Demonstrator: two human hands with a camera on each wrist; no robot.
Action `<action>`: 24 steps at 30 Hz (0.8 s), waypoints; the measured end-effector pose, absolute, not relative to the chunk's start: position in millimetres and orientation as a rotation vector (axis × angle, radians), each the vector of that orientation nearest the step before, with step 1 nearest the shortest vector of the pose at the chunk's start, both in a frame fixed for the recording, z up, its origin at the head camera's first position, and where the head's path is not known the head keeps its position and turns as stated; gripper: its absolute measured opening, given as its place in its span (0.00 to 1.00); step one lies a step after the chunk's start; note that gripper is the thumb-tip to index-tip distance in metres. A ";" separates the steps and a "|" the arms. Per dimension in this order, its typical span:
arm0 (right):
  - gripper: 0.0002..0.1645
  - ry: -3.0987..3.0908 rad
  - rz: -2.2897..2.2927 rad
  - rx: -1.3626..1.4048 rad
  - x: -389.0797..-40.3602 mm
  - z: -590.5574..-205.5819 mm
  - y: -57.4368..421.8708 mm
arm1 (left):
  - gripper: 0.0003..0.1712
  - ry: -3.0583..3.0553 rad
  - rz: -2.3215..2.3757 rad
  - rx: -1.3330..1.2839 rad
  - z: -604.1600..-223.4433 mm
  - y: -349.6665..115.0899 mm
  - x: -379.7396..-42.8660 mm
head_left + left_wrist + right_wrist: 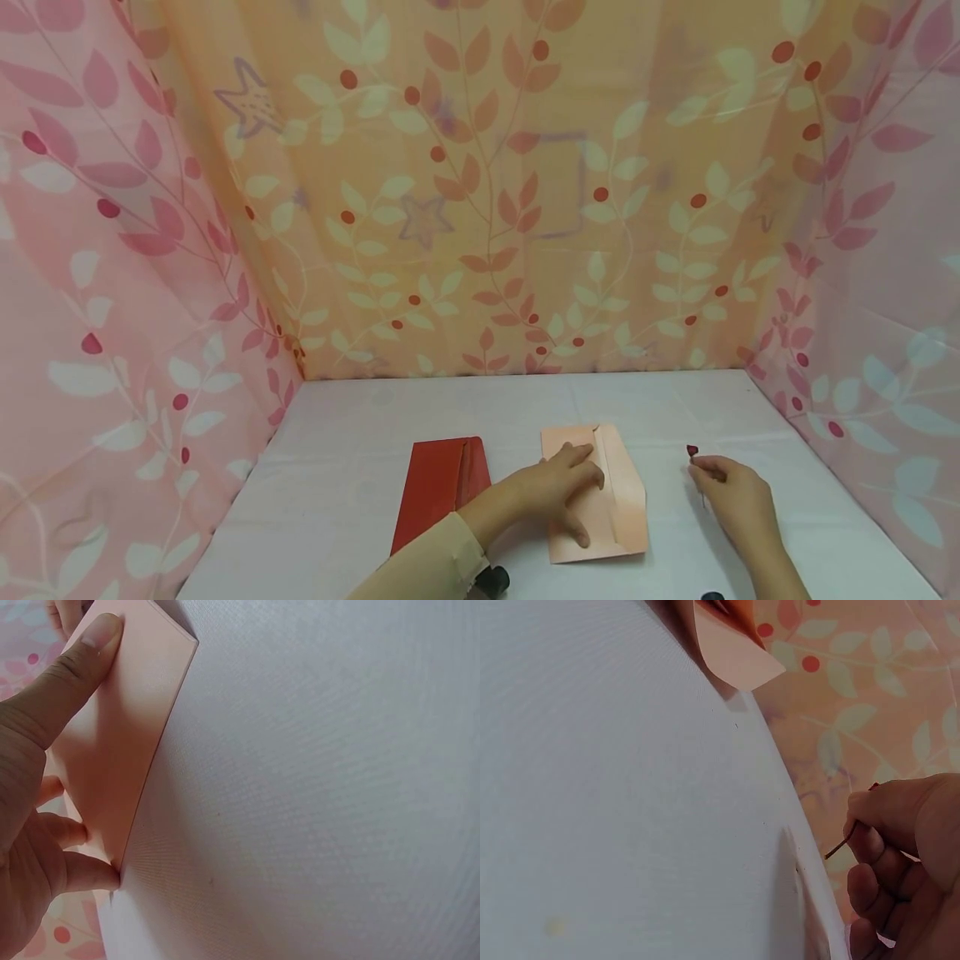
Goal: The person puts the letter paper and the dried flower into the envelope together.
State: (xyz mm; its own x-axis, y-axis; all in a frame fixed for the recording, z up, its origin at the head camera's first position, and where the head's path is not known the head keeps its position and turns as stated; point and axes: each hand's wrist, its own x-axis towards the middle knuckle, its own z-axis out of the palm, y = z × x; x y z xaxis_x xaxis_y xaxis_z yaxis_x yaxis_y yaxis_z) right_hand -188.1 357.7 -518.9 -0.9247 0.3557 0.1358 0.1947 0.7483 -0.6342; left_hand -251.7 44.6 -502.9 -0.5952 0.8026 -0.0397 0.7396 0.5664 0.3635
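A pale pink envelope [626,492] with its flap unfolded to the right lies on the white table. My left hand [558,492] rests on it with fingers spread. In the left wrist view the thumb [71,682] presses flat on the pink paper and the other fingertips touch its far edge. Off to the right, my right hand [738,500] pinches a thin stem [838,847] between thumb and fingertips. A small dark red head [692,450], like a flower bud, tops the stem above the fingers.
Left of the pink envelope lies a red envelope [431,483], partly covered by my left forearm. A black cylindrical object [495,579] shows beside the left cuff, and another dark object [712,596] at the bottom edge. Patterned curtains [480,250] enclose the table's back and sides.
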 end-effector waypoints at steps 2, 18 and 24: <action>0.23 -2.689 0.979 -0.430 -188.1 -517.5 356.3 | 0.44 2.597 0.460 1.297 -502.1 44.3 -251.4; 0.34 -2.642 1.239 -0.441 -186.5 -507.6 344.5 | 0.44 2.596 0.455 1.293 -501.0 43.5 -251.1; 0.32 -2.575 1.313 -0.360 -188.9 -509.7 336.0 | 0.44 2.598 0.450 1.291 -499.5 43.3 -250.3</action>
State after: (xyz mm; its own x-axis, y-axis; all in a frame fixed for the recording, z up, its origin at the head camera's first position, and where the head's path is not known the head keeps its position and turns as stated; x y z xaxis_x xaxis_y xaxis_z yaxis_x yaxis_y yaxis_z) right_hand -188.9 336.0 -509.7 -0.9437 0.3183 0.0905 0.1136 0.5684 -0.8149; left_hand -250.3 43.3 -499.5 -0.5961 0.8015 -0.0474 0.7389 0.5706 0.3584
